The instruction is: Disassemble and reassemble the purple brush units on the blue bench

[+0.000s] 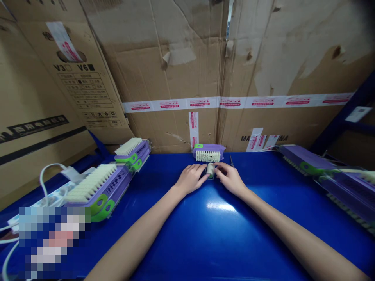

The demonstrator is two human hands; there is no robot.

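At the far middle of the blue table, a small clear case (210, 176) with a whitish spool-like roll (210, 168) in it lies between my hands. My left hand (191, 178) grips the case from the left, thumb near its front edge and fingers curled at its side. From the right, the bent fingers of my right hand (231, 178) pinch its other side. Just behind the case a purple brush (209, 152) with cream bristles and a green end rests against the cardboard. A thin dark pointed tool (231, 160) lies behind my right hand.
Purple-and-green brushes (109, 187) with bristles up lie at the left, beside a power strip (55, 195) with white cables. More brushes (307, 160) are stacked at the right. Cardboard (175, 78) walls the back and left; a blue frame post (340, 113) stands at right.
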